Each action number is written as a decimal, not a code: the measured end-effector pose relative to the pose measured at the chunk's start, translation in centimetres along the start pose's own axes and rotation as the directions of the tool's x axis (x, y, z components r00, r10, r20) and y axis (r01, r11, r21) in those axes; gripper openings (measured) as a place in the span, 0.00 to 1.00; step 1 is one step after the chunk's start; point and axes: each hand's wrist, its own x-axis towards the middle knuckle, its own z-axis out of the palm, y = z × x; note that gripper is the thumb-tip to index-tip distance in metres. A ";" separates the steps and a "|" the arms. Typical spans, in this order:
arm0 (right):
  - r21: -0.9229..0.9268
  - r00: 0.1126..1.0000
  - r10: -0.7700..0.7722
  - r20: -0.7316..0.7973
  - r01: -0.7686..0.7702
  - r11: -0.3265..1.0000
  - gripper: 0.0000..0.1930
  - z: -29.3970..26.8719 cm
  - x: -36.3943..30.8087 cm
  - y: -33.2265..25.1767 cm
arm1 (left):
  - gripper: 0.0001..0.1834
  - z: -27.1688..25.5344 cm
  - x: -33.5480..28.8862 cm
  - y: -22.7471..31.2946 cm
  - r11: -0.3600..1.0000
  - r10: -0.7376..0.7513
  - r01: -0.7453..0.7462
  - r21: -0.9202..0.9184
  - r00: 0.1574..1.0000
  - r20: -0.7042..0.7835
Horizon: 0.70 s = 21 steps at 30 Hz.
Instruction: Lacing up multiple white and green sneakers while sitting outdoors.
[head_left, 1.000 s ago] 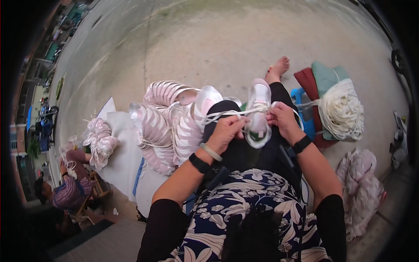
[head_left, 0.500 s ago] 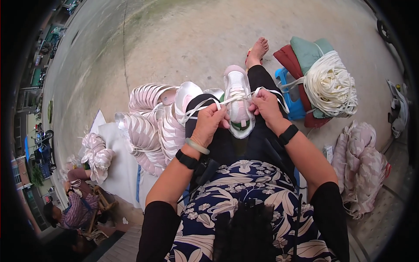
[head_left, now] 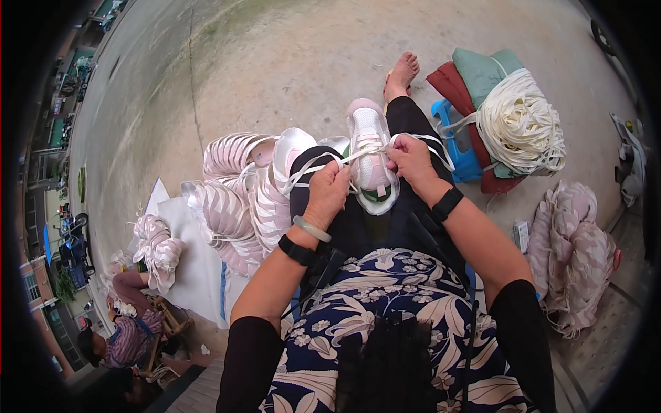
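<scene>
A white and pink shoe upper (head_left: 369, 124) with a green inner collar lies across my lap, toe pointing away from me. White shoelaces (head_left: 372, 146) cross over its middle and stretch out to both sides. My left hand (head_left: 329, 187) is closed on the lace at the left, its fingers pinched beside the shoe. At the right, my right hand (head_left: 412, 164) pinches the other lace close to the eyelets, its fingertips touching the shoe's edge. A loose lace end trails over my left knee, and another hangs over my right leg.
Stacked pink and white shoe uppers (head_left: 237, 199) sit on a white sheet (head_left: 187, 237) to the left. A bundle of white laces (head_left: 521, 124) rests on folded cloth over a blue stool (head_left: 457, 148). Tied uppers (head_left: 573, 258) lie at right. Another person (head_left: 131, 334) sits at lower left.
Both hands have stayed on the laces, and the crossing over the shoe looks drawn tighter. The left hand's fingers have closed more. The whole view has shifted slightly.
</scene>
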 end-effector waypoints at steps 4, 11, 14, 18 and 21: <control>-0.334 0.951 -0.309 -0.006 0.290 0.897 0.07 0.4 1.5 1.5 | 0.08 0.1 0.1 0.4 0.992 -0.043 0.044 -0.119 0.999 0.010; -0.435 0.960 -0.276 -0.045 0.230 0.871 0.09 0.0 2.0 2.6 | 0.04 0.0 0.5 1.2 0.974 -0.072 0.091 -0.208 0.993 0.095; -0.414 0.985 -0.159 -0.063 0.119 0.902 0.09 0.1 1.9 2.2 | 0.05 -0.1 0.5 0.9 0.983 -0.113 0.126 -0.135 0.989 0.095; -0.400 0.997 -0.020 -0.072 -0.010 0.917 0.10 0.4 1.0 0.7 | 0.07 0.1 0.7 0.3 0.988 -0.109 0.113 -0.102 0.993 0.048; -0.509 0.979 -0.194 -0.055 0.140 0.849 0.12 0.1 0.9 1.0 | 0.08 0.6 1.7 0.7 0.999 -0.051 0.052 0.009 0.997 -0.055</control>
